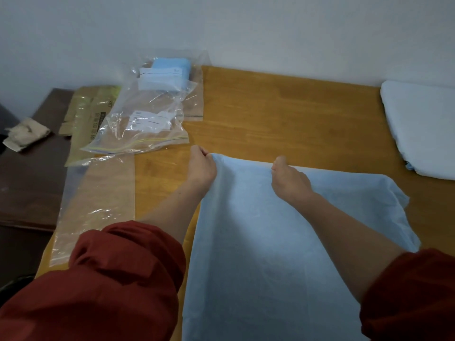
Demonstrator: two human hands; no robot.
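My left hand (202, 166) pinches the far left corner of the light blue sheet (283, 242), fingers curled on the edge. My right hand (290, 179) grips the same far edge further right, fingers curled over the fold. The sheet lies flat on the wooden table (283, 107), near side running off toward me, right part bunched a bit. Both red sleeves (110, 279) are pushed up at the forearms. Far left: clear zip bags (140, 124) with paper labels, one holding a folded blue item (172, 66), lying on brown paper packaging (98, 183). Far right: a folded pale stack (423, 129), well apart from the sheet. Crumpled paper (24, 134) sits on the dark surface at left.
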